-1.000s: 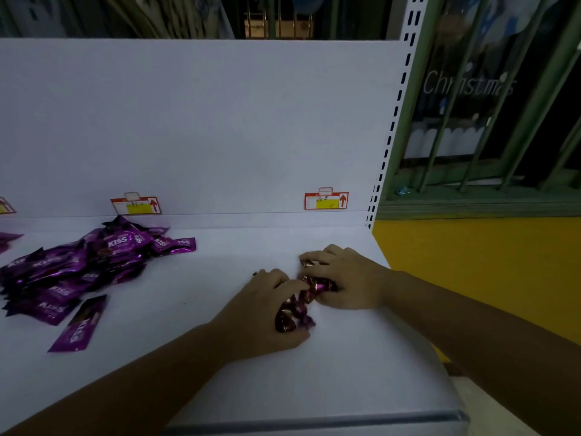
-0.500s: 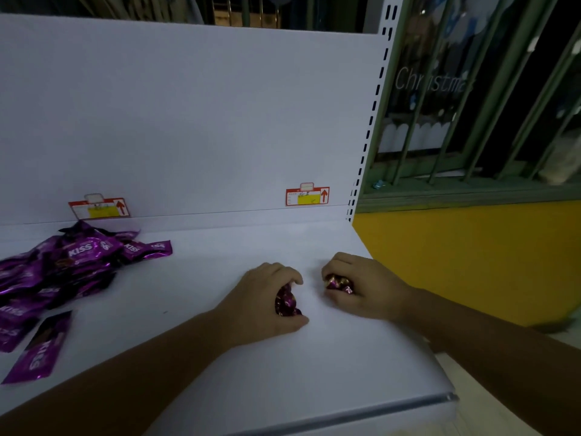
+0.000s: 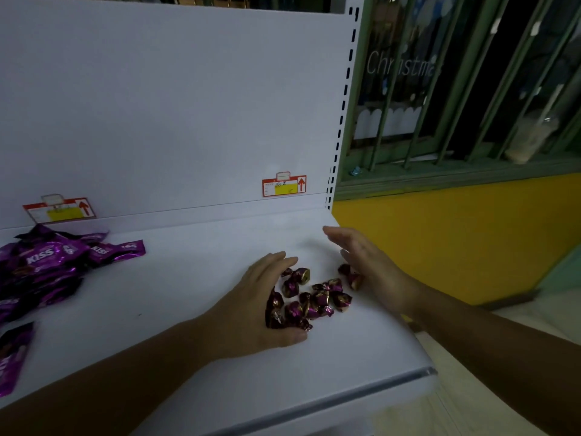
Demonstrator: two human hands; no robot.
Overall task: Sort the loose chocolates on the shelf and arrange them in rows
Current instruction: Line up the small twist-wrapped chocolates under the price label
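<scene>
Several small chocolates in purple and gold foil (image 3: 314, 297) lie loose on the white shelf (image 3: 195, 278), between my two hands. My left hand (image 3: 251, 306) rests on the shelf at their left side, fingers spread and relaxed, its palm touching a few of them. My right hand (image 3: 364, 262) stands on its edge to their right, fingers straight, with two chocolates (image 3: 350, 275) lying against its palm. Neither hand grips anything.
A heap of purple KISS packets (image 3: 47, 265) lies at the shelf's left, with one packet (image 3: 12, 357) apart near the front. Two red and yellow price tags (image 3: 284, 185) sit on the back panel. The shelf ends at the right edge (image 3: 402, 328); beyond it is a yellow wall.
Both hands were curled round small clusters of chocolates. They have now spread out and let them go, so the chocolates lie scattered on the shelf between them.
</scene>
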